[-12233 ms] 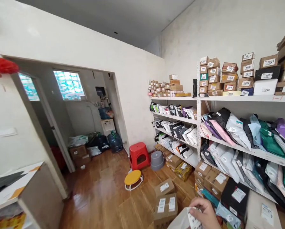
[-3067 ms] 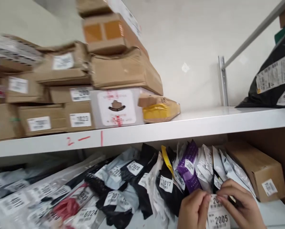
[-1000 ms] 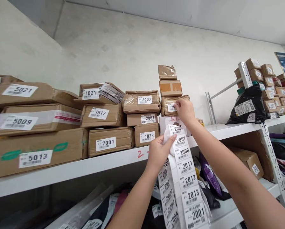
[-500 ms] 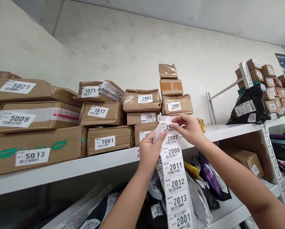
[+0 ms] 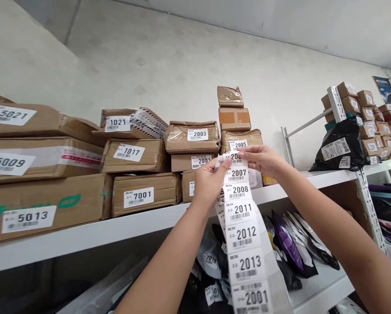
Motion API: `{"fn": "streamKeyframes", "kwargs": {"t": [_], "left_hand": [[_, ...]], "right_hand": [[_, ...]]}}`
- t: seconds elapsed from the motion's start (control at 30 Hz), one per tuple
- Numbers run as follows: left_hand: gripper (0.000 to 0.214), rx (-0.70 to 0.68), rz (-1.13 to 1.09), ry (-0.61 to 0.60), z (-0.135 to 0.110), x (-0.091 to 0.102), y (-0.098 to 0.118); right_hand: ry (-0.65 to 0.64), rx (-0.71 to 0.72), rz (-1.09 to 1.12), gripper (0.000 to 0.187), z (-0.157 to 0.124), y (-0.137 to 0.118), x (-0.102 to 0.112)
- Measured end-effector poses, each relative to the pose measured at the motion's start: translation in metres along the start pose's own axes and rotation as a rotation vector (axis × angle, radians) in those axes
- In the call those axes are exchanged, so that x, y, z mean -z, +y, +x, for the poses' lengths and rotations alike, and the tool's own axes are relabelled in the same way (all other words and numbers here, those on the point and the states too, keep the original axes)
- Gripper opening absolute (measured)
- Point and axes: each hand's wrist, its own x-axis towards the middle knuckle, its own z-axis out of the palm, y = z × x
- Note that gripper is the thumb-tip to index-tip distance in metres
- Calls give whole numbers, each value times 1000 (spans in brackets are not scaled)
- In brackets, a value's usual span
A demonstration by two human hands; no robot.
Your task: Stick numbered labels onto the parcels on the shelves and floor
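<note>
Head view: label strip point(image 5: 243, 226) hangs pinched between left hand point(image 5: 210, 181) and right hand point(image 5: 262, 159).

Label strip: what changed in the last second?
The right hand left the 2005 box, which now bears its label, and came down to pinch the top label of the label strip. The left hand keeps its grip on it, raised slightly. The other boxes on the shelf stayed put.

Left hand point(image 5: 211, 181), right hand point(image 5: 262, 159): bare
</note>
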Motion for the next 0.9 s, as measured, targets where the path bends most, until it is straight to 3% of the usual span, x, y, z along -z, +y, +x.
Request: {"fn": "streamKeyframes", "kwargs": {"t": [0.17,0.23,0.43,0.6,0.77,0.9], "left_hand": [[52,1,-27,-107,5,1,2],[52,20,-31,-83,9,1,1],[44,-46,104,147,20,1,1],[40,51,172,74,17,5,6],[33,33,279,44,9,15,5],[37,-1,218,83,5,21,1]], "right_hand": [[39,4,-71,13,8,-11,2],[83,97,-189,12,11,-11,0],[188,486,-616,6,15,-1,-21],[290,712,-767,8,48,-20,-22],[479,601,-911,10,108,-54,-3],[545,550,-1150,17,123,-62,-3]]}}
